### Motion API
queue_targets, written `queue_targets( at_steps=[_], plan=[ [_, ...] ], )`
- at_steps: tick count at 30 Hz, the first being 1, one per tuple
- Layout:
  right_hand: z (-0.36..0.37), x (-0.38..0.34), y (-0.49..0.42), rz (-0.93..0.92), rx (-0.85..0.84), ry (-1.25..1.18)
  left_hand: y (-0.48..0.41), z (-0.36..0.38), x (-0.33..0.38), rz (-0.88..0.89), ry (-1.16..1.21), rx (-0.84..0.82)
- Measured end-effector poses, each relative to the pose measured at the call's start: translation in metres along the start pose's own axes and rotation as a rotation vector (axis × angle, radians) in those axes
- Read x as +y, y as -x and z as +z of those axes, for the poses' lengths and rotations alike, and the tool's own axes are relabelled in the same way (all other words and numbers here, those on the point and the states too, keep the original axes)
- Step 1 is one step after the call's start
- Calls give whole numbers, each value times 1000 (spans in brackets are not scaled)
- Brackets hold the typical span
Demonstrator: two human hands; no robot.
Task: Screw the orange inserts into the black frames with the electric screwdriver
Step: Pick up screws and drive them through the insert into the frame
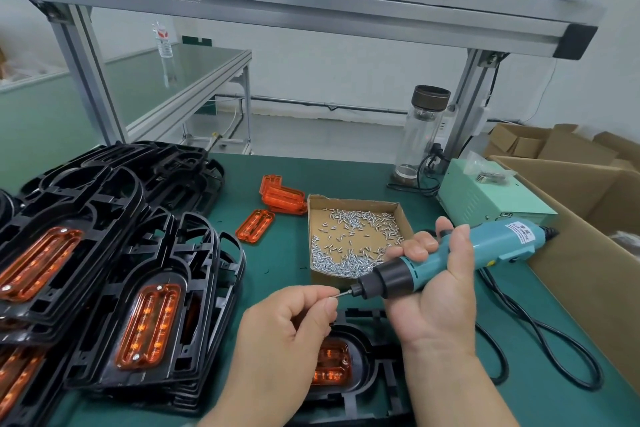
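Head view: right hand (436,291) grips the electric screwdriver (460,258) tilted; left hand (284,336) fingers (320,302) pinch what is probably a screw onto its bit (343,294); orange insert (332,362) waits in the black frame (375,350) on the surface (277,253) below.

Right hand (437,291) grips electric screwdriver (450,262); left hand (287,329) pinches at its bit

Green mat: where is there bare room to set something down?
Bare mat lies behind the screw box, toward the glass bottle, and in a strip between the box and the frame stacks. The left side is crowded.
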State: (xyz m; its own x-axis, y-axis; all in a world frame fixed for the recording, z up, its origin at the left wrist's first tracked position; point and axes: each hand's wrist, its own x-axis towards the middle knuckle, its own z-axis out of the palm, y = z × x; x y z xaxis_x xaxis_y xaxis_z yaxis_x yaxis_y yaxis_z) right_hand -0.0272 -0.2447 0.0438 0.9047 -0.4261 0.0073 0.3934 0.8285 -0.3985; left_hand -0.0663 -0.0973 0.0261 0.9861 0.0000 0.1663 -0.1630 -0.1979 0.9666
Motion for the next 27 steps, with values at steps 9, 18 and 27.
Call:
queue_targets(
  at_steps=[9, 18, 27],
  plan=[
    [0, -2, 2, 1, -30, -2, -2, -3, 1, 55, -16, 50],
    [2, -3, 4, -13, -54, 12, 0, -3, -1, 174, -162, 52],
    [3, -8, 6, -57, -128, 101, -2, -3, -3, 122, -148, -37]
  ],
)
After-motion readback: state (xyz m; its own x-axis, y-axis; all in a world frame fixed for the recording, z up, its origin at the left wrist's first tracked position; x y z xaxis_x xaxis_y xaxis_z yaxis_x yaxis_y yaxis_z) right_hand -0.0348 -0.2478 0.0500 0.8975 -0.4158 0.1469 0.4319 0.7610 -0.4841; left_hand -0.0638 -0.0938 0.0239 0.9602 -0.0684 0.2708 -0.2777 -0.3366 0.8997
